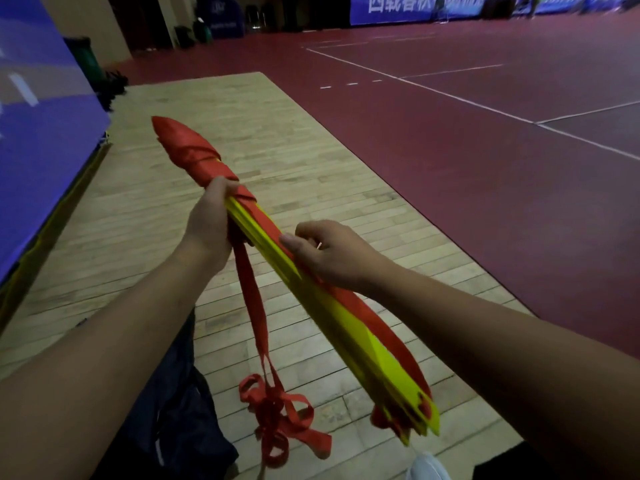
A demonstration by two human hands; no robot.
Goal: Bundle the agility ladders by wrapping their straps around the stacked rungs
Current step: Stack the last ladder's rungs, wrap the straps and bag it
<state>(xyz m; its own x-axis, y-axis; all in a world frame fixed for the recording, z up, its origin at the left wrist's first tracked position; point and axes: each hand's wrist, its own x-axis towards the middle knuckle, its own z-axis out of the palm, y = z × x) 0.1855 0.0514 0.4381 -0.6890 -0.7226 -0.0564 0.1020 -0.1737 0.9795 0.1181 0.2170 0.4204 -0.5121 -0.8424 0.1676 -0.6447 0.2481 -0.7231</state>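
A stack of yellow ladder rungs [349, 327] slants from upper left to lower right in front of me. Red strap [188, 150] is wound round its far end. My left hand [211, 220] grips the stack just below that winding. My right hand [332, 252] holds the stack's middle from the right, thumb pressing a red strap against the top rung. More red strap [254, 306] hangs from under my left hand and ends in a loose tangle [280, 414] on the floor. Another red strap runs along the right side of the stack to its near end.
I sit on a pale wooden floor strip [277, 140] beside dark red court flooring [485, 150] with white lines. A blue padded barrier [38, 133] stands at my left. My dark trouser leg [173, 410] and a white shoe [427, 467] lie below the stack.
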